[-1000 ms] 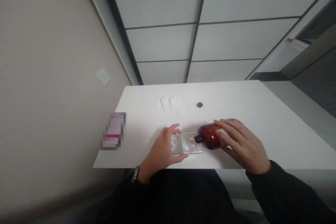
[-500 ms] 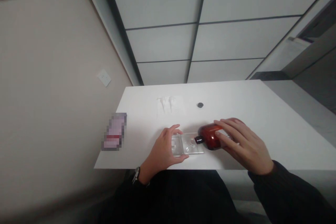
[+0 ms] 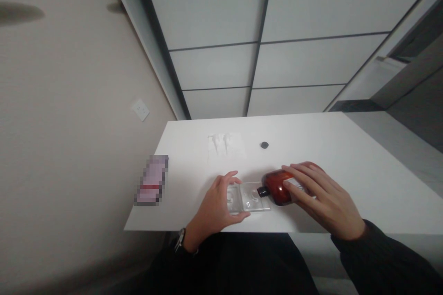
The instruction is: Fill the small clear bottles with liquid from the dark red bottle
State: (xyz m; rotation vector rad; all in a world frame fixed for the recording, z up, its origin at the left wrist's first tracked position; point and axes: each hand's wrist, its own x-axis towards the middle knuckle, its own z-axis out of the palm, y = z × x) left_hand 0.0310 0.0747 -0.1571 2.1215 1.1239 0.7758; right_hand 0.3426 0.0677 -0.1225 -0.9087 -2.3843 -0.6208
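My left hand (image 3: 217, 203) spans the left part of a clear plastic case (image 3: 254, 203), thumb on its near edge and fingers on its far edge. The case lies flat on the table and has round shapes in it. In my right hand (image 3: 325, 198) is a red-brown bottle (image 3: 278, 184) with a pale label, tipped on its side. Its dark, narrow neck points left, over the right half of the case. Whether liquid leaves the mouth I cannot tell.
A small dark round cap (image 3: 264, 145) lies farther back on the white table (image 3: 304, 140). Left of it are two thin whitish items (image 3: 221, 143) on a clear sheet. A blurred pinkish object (image 3: 152, 182) sits by the left edge, near a wall socket (image 3: 141, 110).
The whole scene sits slightly lower in the picture, as the head has tilted up a little. Both hands, the bottle and the case keep nearly the same places relative to each other.
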